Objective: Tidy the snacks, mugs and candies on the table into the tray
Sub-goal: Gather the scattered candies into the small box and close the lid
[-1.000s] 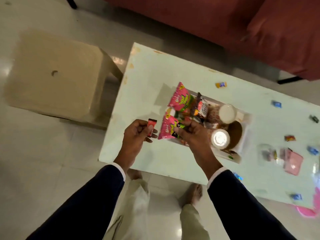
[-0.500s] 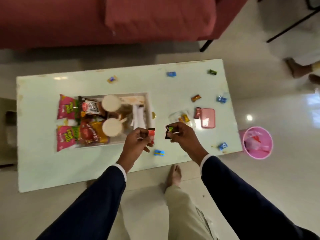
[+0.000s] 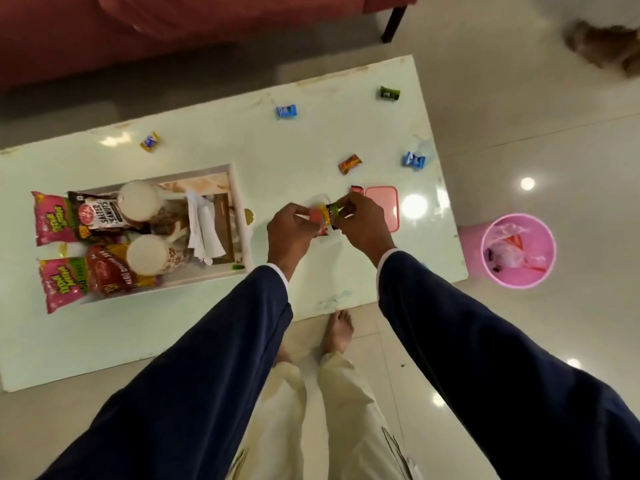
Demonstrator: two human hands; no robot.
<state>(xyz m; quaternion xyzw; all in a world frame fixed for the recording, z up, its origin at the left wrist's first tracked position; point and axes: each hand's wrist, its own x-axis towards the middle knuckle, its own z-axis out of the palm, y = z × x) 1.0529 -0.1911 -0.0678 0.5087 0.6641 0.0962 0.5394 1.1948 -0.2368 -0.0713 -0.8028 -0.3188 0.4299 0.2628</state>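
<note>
Left hand (image 3: 291, 230) pinches a red candy (image 3: 316, 215), right hand (image 3: 363, 223) a green candy (image 3: 335, 210); slight fingertip holds risk dropping them short of the tray (image 3: 239, 188).

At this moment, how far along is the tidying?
Done: snack packets and two mugs sit in the tray. In hand: left hand and right hand each pinch a candy. Left: loose candies, such as the blue candy, on the table.

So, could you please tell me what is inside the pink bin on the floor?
The pink bin holds a crumpled clear plastic bag, with red bits and small dark scraps. Anything beneath the bag is covered.
</note>
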